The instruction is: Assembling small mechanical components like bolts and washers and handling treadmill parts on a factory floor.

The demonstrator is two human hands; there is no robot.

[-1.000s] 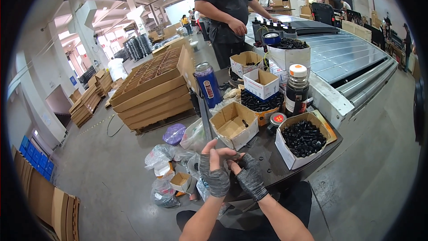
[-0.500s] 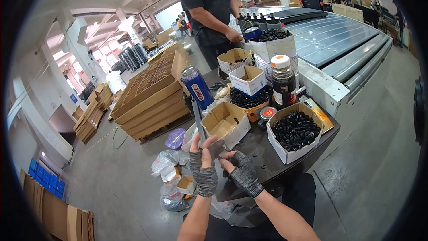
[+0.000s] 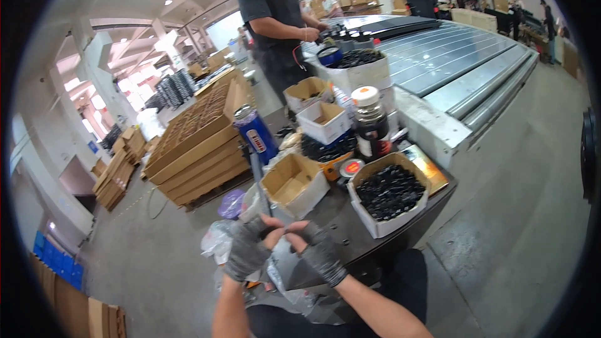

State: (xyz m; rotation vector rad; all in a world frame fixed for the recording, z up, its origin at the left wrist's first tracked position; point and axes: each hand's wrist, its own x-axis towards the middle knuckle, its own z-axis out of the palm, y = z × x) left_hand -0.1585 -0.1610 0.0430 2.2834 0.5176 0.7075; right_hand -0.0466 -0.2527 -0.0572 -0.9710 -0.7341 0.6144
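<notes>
My left hand (image 3: 246,249) and my right hand (image 3: 320,251), both in grey fingerless gloves, meet fingertip to fingertip over the near edge of a dark work table (image 3: 343,225). Whatever sits between the fingertips is too small to make out. Just beyond the hands stands an open, empty cardboard box (image 3: 294,183). To its right is a white box of small black parts (image 3: 388,195).
On the table behind stand a blue can (image 3: 255,133), a dark jar with a white lid (image 3: 370,122), small white boxes (image 3: 322,120) and a bin of black parts (image 3: 357,66). A person in a dark shirt (image 3: 275,19) works at a roller conveyor (image 3: 451,56). Stacked cardboard trays (image 3: 197,138) and plastic bags (image 3: 219,244) lie to the left.
The view has swung and drawn closer to the table. My hands stay together at its near edge, fingers still working against each other. The person at the back keeps working.
</notes>
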